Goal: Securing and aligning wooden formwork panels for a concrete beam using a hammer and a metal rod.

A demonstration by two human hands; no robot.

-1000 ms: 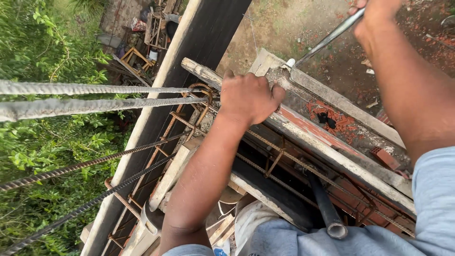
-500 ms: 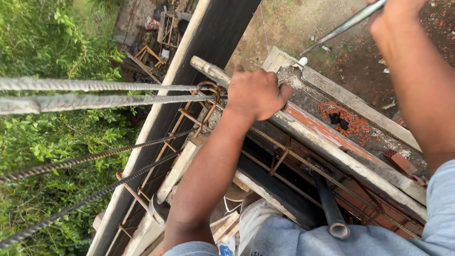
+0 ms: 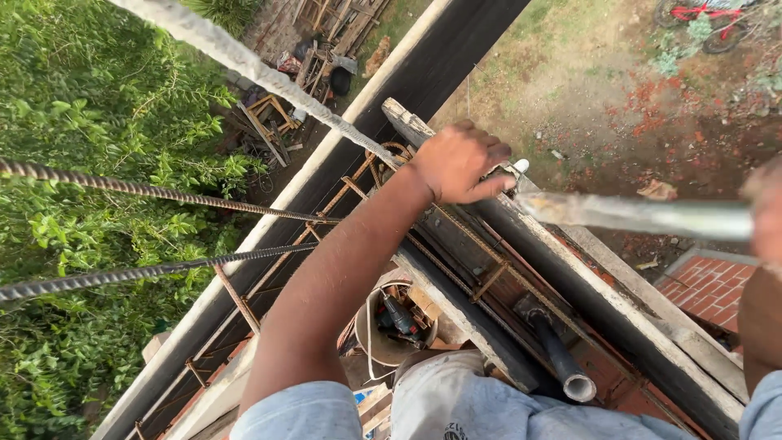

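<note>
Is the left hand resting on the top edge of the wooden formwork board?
Yes: the left hand presses down on the wooden formwork board near its far end, fingers curled over the top edge.

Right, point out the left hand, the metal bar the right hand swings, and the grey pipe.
left hand [image 3: 458, 163], head view, back of the hand.
metal bar [image 3: 643, 216], head view, middle of the shaft.
grey pipe [image 3: 562, 363], head view, side near its open end.

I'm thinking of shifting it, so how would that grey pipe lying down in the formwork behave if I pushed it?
The grey pipe looks round and smooth, so it would probably roll or slide if nudged. It seems rigid, likely plastic and hollow at its open end, so fairly light. It lies between the boards and rebar cage, which may check it.
</note>
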